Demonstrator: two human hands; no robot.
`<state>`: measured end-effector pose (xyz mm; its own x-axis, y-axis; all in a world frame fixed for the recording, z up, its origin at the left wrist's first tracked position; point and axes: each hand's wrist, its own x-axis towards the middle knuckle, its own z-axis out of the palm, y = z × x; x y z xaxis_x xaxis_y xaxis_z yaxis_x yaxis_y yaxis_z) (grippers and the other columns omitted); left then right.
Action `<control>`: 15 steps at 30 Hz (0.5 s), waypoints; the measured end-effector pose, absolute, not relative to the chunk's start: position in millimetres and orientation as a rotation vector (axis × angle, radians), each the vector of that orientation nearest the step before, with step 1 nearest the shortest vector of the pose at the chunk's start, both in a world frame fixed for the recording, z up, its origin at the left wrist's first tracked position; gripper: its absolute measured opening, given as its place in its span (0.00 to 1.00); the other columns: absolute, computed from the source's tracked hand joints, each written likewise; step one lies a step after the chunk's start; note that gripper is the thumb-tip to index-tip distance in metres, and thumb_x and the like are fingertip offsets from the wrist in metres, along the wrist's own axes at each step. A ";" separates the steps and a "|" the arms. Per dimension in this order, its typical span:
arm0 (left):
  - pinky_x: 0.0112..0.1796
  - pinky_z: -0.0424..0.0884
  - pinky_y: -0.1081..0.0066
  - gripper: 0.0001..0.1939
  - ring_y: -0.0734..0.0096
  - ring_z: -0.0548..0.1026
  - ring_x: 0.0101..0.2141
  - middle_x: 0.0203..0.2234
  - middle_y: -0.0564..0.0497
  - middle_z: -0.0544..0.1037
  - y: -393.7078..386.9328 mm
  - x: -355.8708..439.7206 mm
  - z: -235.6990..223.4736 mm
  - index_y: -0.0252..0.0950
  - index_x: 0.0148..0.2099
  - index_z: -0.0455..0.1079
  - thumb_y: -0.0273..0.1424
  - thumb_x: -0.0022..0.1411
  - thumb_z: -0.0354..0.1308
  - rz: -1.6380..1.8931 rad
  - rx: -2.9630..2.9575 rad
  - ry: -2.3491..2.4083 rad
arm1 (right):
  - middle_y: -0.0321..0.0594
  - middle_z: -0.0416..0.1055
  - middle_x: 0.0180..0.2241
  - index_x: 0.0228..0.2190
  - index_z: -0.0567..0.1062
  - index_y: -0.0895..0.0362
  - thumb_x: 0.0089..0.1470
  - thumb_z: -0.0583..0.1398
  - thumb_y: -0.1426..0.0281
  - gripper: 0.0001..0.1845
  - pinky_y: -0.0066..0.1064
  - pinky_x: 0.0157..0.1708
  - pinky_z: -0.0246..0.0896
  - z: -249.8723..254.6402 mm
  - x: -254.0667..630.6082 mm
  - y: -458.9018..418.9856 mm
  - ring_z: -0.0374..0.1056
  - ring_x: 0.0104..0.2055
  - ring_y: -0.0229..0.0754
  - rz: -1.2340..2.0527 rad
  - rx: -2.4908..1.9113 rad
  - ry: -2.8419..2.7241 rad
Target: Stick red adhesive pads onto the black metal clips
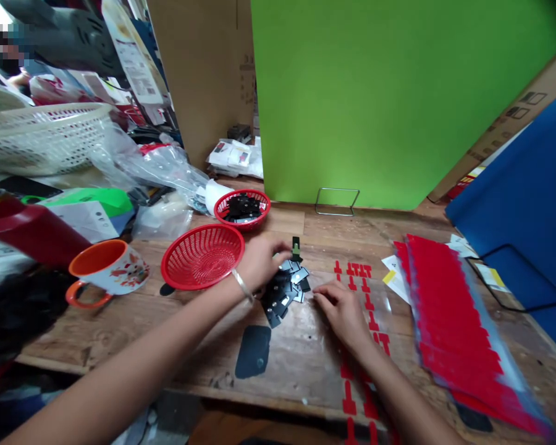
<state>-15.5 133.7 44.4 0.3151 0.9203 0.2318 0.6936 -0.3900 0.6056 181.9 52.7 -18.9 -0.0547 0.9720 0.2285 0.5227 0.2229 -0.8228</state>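
Note:
My left hand [262,262] reaches over a pile of small flat black pieces [282,290], some with pale faces and shiny round spots. Its fingers are closed at the left edge of a small black plate [296,248] with an olive-green patch, which sticks up beyond the pile. My right hand [340,309] is just right of the pile, thumb and fingertips pressed together. Whatever may be between them is too small to make out. Under and beside the right forearm lies a clear sheet with red T-shaped stickers [369,303].
An empty red basket [202,256] stands left of the pile; a smaller red basket [242,210] behind it holds black pieces. Further left is an orange-and-white mug [115,269]. Red sheets [449,309] are stacked at right. A green board [375,99] rises behind.

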 end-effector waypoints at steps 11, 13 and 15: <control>0.39 0.63 0.66 0.15 0.65 0.66 0.37 0.34 0.47 0.66 59.2 -3.0 -12.1 0.42 0.47 0.69 0.32 0.57 0.53 0.545 2.371 1.435 | 0.43 0.66 0.40 0.38 0.75 0.48 0.55 0.55 0.69 0.11 0.36 0.39 0.55 -20.7 170.0 107.0 0.58 0.43 0.46 0.108 -1.265 -2.391; 0.39 0.63 0.66 0.15 0.64 0.65 0.37 0.36 0.47 0.66 58.7 -2.6 -13.8 0.42 0.48 0.69 0.32 0.57 0.53 0.558 2.363 1.451 | 0.42 0.67 0.39 0.37 0.75 0.49 0.55 0.55 0.69 0.11 0.35 0.39 0.55 -18.1 171.3 109.7 0.58 0.42 0.46 0.102 -1.196 -2.452; 0.40 0.63 0.65 0.16 0.64 0.65 0.38 0.36 0.46 0.66 57.7 -3.0 -15.8 0.42 0.49 0.68 0.31 0.57 0.53 0.581 2.343 1.467 | 0.42 0.68 0.37 0.37 0.75 0.50 0.55 0.55 0.70 0.10 0.35 0.39 0.55 -15.4 172.8 108.7 0.58 0.41 0.45 0.096 -1.155 -2.491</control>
